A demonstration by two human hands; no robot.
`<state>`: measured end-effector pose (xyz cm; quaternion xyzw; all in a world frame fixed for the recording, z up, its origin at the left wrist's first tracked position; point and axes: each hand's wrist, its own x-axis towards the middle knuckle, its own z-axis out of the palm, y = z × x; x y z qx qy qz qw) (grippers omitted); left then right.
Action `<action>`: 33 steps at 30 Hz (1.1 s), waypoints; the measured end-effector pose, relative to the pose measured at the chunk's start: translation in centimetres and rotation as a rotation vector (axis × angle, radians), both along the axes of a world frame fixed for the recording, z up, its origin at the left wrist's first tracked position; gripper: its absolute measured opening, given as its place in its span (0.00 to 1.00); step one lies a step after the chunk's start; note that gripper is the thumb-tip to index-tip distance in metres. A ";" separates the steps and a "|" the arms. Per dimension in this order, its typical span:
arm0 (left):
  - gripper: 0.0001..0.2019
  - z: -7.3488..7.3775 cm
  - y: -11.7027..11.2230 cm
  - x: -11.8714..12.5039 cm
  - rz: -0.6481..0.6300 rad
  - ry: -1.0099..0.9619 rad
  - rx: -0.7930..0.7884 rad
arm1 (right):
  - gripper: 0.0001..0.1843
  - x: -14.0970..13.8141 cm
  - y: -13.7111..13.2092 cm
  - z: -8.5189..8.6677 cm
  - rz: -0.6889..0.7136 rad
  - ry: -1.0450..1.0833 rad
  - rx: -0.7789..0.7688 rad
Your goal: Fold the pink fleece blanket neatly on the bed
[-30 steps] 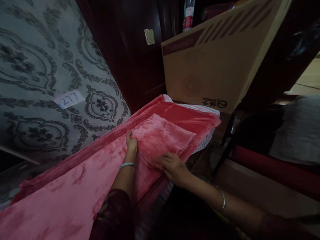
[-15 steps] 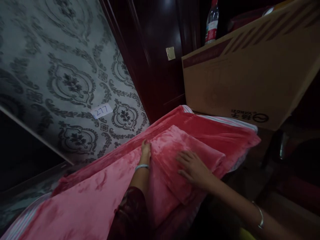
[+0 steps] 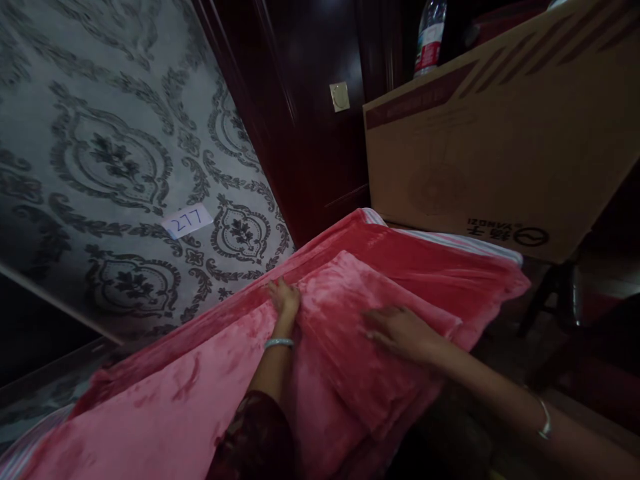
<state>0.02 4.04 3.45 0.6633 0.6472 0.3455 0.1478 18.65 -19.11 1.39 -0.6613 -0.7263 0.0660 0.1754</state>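
A pink and red plush blanket (image 3: 165,393) lies spread across a long surface, with part of it folded over into a layered flap (image 3: 345,313). At the left edge of that flap rests my left hand (image 3: 284,298), its fingers apart on the fabric and a bangle at the wrist. My right hand (image 3: 400,331) lies on top of the flap with fingers stretched out, slightly blurred. Neither hand grips anything. Striped cloth (image 3: 465,245) shows from under the blanket along its far right edge.
Patterned wallpaper (image 3: 115,160) with a paper label reading 277 (image 3: 187,221) is on the left. A dark red wooden panel (image 3: 310,153) stands behind. A large cardboard box (image 3: 490,153) is at the right, with a plastic bottle (image 3: 430,40) by its top edge.
My left hand's fingers have spread and shifted slightly left. My right hand has slid a little to the right over the flap. The camera view has tilted slightly.
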 end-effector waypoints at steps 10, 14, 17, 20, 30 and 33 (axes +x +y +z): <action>0.34 -1.8 -1.5 0.9 -0.199 0.671 -0.084 | 0.33 2.5 13.0 0.0 -0.209 -0.133 -0.005; 0.36 -3.0 -0.8 0.6 -0.201 0.686 -0.116 | 0.34 3.6 13.5 -3.8 -0.228 -0.111 0.024; 0.37 -2.9 -0.8 0.6 -0.205 0.666 -0.106 | 0.34 4.0 13.6 -4.5 -0.223 -0.103 0.042; 0.36 -2.8 -0.9 0.6 -0.208 0.636 -0.113 | 0.34 3.9 13.6 -4.2 -0.216 -0.101 0.045; 0.36 -1.3 -1.3 -0.3 -0.229 0.586 -0.138 | 0.33 3.3 13.2 -2.6 -0.236 -0.069 -0.036; 0.36 -0.5 -2.4 -0.1 -0.270 0.606 -0.024 | 0.33 3.2 14.2 -0.9 -0.254 -0.016 -0.065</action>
